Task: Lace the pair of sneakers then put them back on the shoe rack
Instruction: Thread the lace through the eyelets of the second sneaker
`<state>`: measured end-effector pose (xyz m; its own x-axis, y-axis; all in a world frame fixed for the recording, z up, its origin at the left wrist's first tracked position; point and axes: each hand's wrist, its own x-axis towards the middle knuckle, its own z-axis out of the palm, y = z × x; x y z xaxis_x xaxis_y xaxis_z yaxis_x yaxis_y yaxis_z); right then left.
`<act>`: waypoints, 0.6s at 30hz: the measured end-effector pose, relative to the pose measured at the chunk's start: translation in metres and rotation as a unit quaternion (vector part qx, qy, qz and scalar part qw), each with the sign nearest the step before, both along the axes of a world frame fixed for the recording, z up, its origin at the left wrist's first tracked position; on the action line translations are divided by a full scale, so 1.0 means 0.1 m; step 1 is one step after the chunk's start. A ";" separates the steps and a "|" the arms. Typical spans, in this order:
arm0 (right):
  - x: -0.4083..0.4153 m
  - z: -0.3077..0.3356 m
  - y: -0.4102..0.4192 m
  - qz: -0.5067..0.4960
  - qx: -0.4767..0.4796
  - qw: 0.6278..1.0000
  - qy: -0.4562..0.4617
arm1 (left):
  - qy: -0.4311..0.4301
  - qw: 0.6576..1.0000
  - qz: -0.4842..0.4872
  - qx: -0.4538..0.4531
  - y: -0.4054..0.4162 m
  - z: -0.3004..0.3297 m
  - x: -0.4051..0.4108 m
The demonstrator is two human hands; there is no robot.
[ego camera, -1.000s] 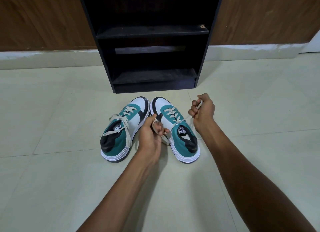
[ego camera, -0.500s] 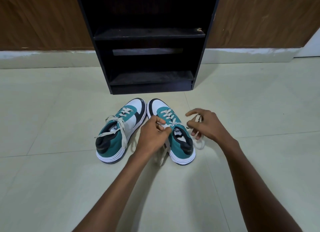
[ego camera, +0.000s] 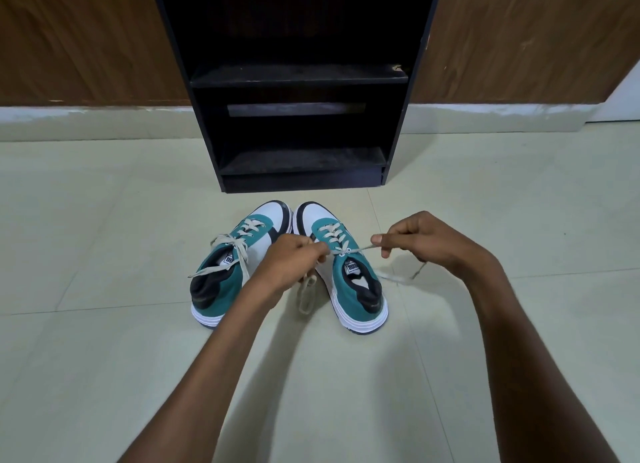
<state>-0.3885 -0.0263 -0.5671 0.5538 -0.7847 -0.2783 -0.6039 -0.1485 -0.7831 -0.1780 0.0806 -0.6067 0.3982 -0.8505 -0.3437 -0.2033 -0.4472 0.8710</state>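
Half a second ago the right hand (ego camera: 426, 241) hovered loosely spread over slack lace beside the right sneaker (ego camera: 346, 265); now the lace (ego camera: 360, 250) is pinched between thumb and forefinger and drawn taut to the right from the top eyelet. The left hand (ego camera: 289, 263) has stayed at the left of the same eyelets, closed on the other end, whose tail hangs down between the two shoes. This is judged to mean that lacing of the right sneaker is all but finished and the ends are being tightened before a knot.

Both forearms are stretched forward from the near edge, wrists low over the floor (ego camera: 104, 358), the right wrist turned outward, the left hand curled over the shoe's collar. A loose run of lace lies on the tiles to the right of the shoe.

The left sneaker (ego camera: 235, 262) stands just beside its partner, laced, its ends lying untied across the collar. Both shoes are on the floor, near the front of the rack (ego camera: 301, 78), whose shelves are bare.
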 end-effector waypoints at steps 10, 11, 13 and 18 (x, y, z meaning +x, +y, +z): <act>0.31 -0.31 0.13 -0.166 0.119 0.894 -0.398 | 0.336 0.909 0.128 -0.209 -0.11 0.07 -0.29; 0.34 -0.34 0.14 -0.179 0.143 0.873 -0.430 | 0.340 0.905 0.135 -0.217 -0.12 0.06 -0.32; 0.40 -0.35 0.16 -0.195 0.175 0.844 -0.467 | 0.338 0.902 0.146 -0.228 -0.13 0.04 -0.34; 0.47 -0.36 0.15 -0.198 0.103 0.892 -0.392 | 0.320 0.899 0.150 -0.258 -0.14 0.02 -0.37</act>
